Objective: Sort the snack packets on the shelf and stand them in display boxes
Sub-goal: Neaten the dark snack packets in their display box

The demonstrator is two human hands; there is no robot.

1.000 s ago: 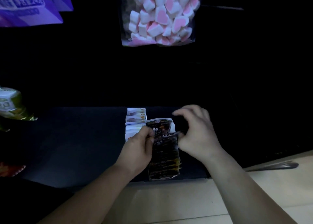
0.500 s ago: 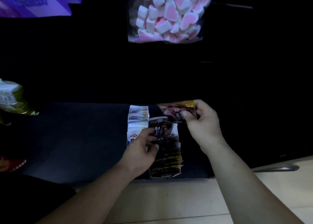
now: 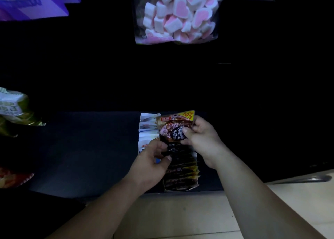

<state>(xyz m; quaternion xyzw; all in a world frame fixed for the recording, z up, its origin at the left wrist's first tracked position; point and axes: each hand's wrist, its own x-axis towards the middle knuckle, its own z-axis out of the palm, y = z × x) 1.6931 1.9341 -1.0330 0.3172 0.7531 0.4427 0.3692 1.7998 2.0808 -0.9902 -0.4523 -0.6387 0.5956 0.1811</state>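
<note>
My right hand (image 3: 202, 139) grips a dark snack packet (image 3: 173, 126) with a yellow corner, upright and facing me, at the far end of a row of several like dark packets (image 3: 182, 173) standing on the dark shelf (image 3: 86, 148). My left hand (image 3: 151, 162) rests its fingers on the near packets of that row. A second row of white packets (image 3: 148, 130) stands just left of the dark row. Any display box around the rows is too dark to make out.
A bag of pink-and-white heart marshmallows (image 3: 179, 14) hangs above. Purple packets (image 3: 30, 1) hang at top left. A green-and-white bag (image 3: 14, 112) and a red bag (image 3: 12, 177) lie at the left edge. Pale floor (image 3: 180, 215) lies below the shelf.
My right hand lifted a dark packet out from behind the row, turned it upright to face me and brought it over the far end of the row. My left hand stayed on the row.
</note>
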